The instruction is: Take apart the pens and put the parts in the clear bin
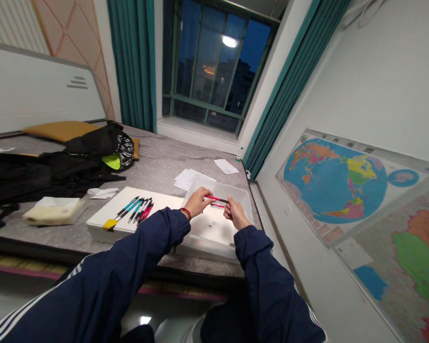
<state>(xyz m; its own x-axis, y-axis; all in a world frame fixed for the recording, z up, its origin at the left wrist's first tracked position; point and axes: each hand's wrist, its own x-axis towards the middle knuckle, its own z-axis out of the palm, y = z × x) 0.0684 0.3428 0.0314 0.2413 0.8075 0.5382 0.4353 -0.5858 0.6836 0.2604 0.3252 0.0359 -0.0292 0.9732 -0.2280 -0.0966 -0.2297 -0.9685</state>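
Note:
A red and black pen [217, 198] is stretched between my two hands above a translucent plastic bin [248, 205]. My left hand [197, 202] pinches its red end, and my right hand [235, 213] grips the black end. Beneath it in the bin lies another red piece [218, 205], partly hidden by my hands, and a tiny dark bit [210, 226] rests on the pale bottom. Left of the bin, several blue, black and red pens [136, 209] lie side by side on a white box [100, 216].
White papers [188, 178] lie behind the bin, with another sheet [226, 166] farther back. A small bottle [239, 154] stands at the far right corner. On the left are a tissue pack [55, 211] and a black bag [57, 166]. Maps [336, 181] hang on the right wall.

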